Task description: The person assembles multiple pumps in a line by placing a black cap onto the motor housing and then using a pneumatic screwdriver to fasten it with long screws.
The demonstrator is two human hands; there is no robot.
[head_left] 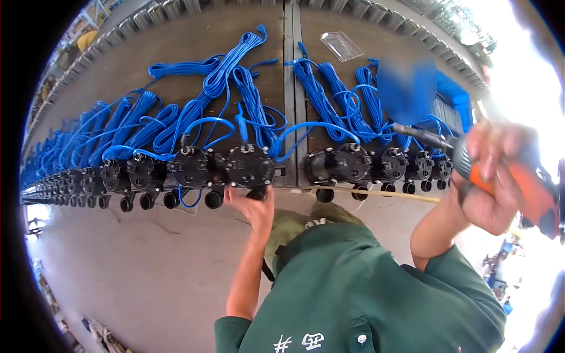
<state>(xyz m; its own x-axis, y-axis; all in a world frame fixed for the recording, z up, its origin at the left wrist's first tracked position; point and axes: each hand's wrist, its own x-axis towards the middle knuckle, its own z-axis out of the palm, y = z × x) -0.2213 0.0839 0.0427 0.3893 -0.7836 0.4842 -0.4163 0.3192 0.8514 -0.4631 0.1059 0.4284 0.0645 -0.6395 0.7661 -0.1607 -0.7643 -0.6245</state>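
My left hand [253, 209] grips a black pump [250, 166] from below. Its thumb and fingers sit on either side of the short pipe outlet at the near edge of the bench. Raised at the right, my right hand [497, 176] is wrapped round an orange and black power screwdriver [515, 191]. The tool's dark bit end [421, 136] points left over the bench, apart from the pump in my left hand. A blue cable [241, 125] rises from that pump.
Many more black pumps [197, 167] line the bench edge on both sides, with bundled blue cables [226, 67] behind them. A clear plastic tray [342, 46] lies farther back. At the right stands a blue crate [453, 97], beside a blurred blue patch. A metal seam [292, 65] crosses the bench.
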